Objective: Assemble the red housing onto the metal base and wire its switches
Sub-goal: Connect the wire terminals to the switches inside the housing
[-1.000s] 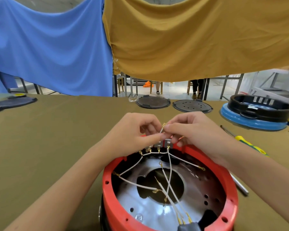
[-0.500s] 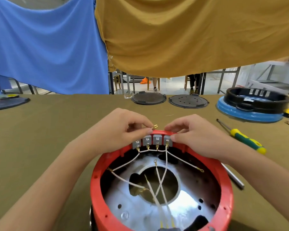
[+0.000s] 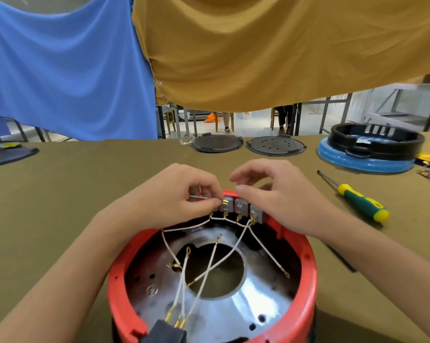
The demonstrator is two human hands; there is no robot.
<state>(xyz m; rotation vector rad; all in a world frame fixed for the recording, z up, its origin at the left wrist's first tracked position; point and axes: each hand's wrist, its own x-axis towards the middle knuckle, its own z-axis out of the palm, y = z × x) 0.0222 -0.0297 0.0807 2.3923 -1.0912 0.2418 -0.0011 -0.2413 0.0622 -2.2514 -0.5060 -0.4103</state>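
Note:
The red housing [image 3: 305, 268] sits over the shiny metal base [image 3: 258, 300] at the table's near edge. A row of grey switches [image 3: 241, 206] lines its far rim, with white wires [image 3: 224, 261] running down into the base. My left hand [image 3: 174, 196] pinches a white wire whose brass terminal [image 3: 225, 202] touches the top of a left-hand switch. My right hand [image 3: 273, 194] hovers at the rim beside the right switches, fingers curled, and I see nothing in it.
A green and yellow screwdriver [image 3: 357, 201] lies to the right. A black ring on a blue base [image 3: 367, 154] stands at the far right. Two dark round plates [image 3: 248, 144] lie at the far edge. Another dark plate [image 3: 8, 155] is far left.
My left hand has brought the wire's terminal down onto a left-hand switch. My right hand has let go of the wire and lifted slightly off the rim.

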